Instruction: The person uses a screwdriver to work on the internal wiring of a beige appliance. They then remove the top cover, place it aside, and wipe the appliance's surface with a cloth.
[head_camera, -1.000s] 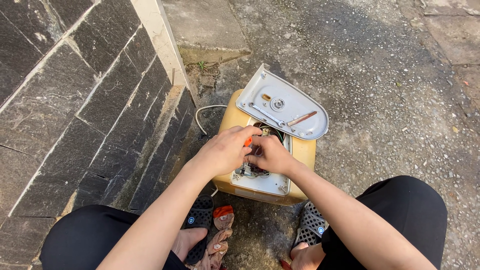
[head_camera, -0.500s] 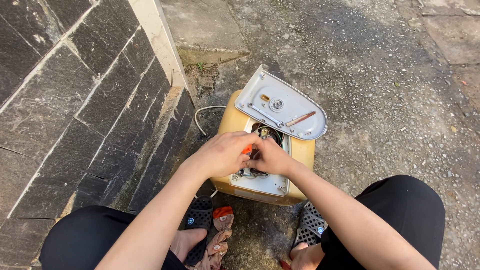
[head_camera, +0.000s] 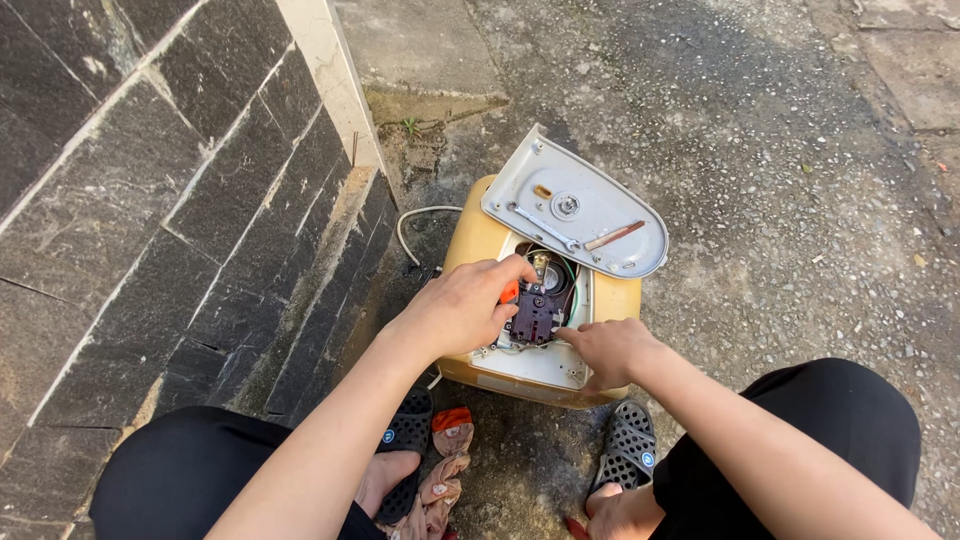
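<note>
A yellow appliance lies on the ground with its base opened. Its grey cover plate rests tilted over the far side. Inside the opening sit a dark component and thin wires. My left hand is closed around an orange-handled tool at the left rim of the opening. To the right of the dark component, my right hand rests on the white inner panel with a finger pointing toward it and nothing in its grasp.
A dark stone-tiled wall rises on the left. A white cord runs from the appliance toward the wall. My feet in black sandals are below the appliance, beside an orange and tan glove. Rough concrete stretches to the right.
My right hand has drawn back from the middle of the opening toward the near right edge, uncovering the dark component. My left hand stays on the orange tool.
</note>
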